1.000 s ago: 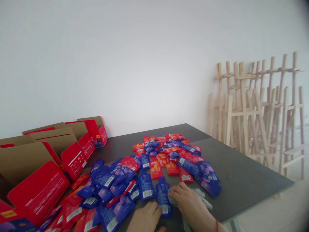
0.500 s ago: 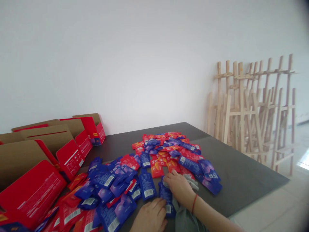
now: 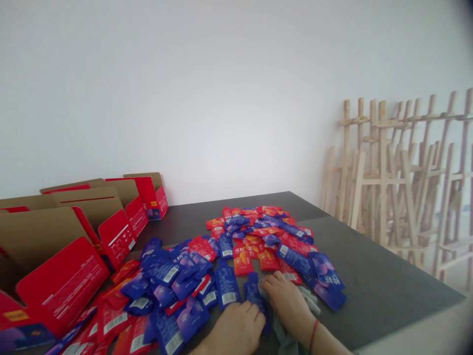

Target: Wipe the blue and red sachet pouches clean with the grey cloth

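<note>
A blue pouch (image 3: pixel 253 292) lies flat on the dark table in front of me. My left hand (image 3: pixel 239 326) has its fingers bent together over the pouch's lower end. Just right of it, my right hand (image 3: pixel 286 298) is closed on a grey-green cloth (image 3: pixel 311 301), with the bunched fabric showing on both sides of the palm. A red cord circles that wrist. Close to my left hand lie another blue pouch (image 3: pixel 227 286) with a barcode label and a red pouch (image 3: pixel 243 260). My left fingertips are partly hidden.
Blue and red pouches form a heap (image 3: pixel 173 276) at the left and another pile (image 3: pixel 258 227) farther back. Open red cardboard boxes (image 3: pixel 62 286) stand along the left. The table (image 3: pixel 384 281) reaches to the right, with wooden easels (image 3: pixel 382 172) beyond it by the white wall.
The view has swung slightly left. My left hand has moved right, over the lower end of the blue pouch. My right hand with the cloth sits slightly farther right and lower, off the pouch.
</note>
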`<state>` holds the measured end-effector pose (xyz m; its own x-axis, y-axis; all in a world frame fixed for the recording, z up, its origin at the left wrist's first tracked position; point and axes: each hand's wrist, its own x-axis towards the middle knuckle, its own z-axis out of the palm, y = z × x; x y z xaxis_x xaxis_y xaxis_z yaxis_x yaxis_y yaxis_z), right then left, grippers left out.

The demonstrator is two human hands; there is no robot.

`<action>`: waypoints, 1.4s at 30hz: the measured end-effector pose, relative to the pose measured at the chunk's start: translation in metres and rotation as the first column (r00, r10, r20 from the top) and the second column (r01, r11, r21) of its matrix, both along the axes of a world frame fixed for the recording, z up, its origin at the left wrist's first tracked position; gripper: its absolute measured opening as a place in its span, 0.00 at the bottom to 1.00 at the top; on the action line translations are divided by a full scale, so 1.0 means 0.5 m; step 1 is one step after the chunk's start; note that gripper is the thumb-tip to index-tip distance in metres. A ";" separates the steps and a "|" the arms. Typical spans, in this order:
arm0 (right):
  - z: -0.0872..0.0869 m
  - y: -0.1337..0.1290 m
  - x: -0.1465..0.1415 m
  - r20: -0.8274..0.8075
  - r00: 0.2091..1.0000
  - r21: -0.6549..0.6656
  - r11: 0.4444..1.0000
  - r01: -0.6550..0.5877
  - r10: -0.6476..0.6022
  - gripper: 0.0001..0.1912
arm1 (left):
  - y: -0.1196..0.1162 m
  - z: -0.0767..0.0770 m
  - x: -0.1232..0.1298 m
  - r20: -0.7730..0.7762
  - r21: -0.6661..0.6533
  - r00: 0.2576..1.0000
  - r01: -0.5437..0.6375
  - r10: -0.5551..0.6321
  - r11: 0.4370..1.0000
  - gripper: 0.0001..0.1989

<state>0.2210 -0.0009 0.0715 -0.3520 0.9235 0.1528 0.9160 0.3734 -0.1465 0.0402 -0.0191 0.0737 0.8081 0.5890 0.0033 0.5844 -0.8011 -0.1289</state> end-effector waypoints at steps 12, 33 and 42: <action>-0.067 0.003 0.041 -0.252 0.966 0.063 0.996 0.068 -0.050 0.29 | 0.045 0.107 -0.026 -0.059 0.225 0.982 -0.162 0.179 0.961 0.16; -0.074 0.006 0.040 -0.328 0.943 0.057 0.995 0.079 -0.056 0.31 | 0.266 0.023 0.011 -0.061 -0.007 0.802 -0.596 0.594 0.803 0.44; -0.095 0.011 0.050 -0.315 0.949 0.090 0.995 0.049 -0.018 0.32 | 0.237 0.065 -0.036 -0.138 0.001 0.808 -0.578 0.572 0.816 0.39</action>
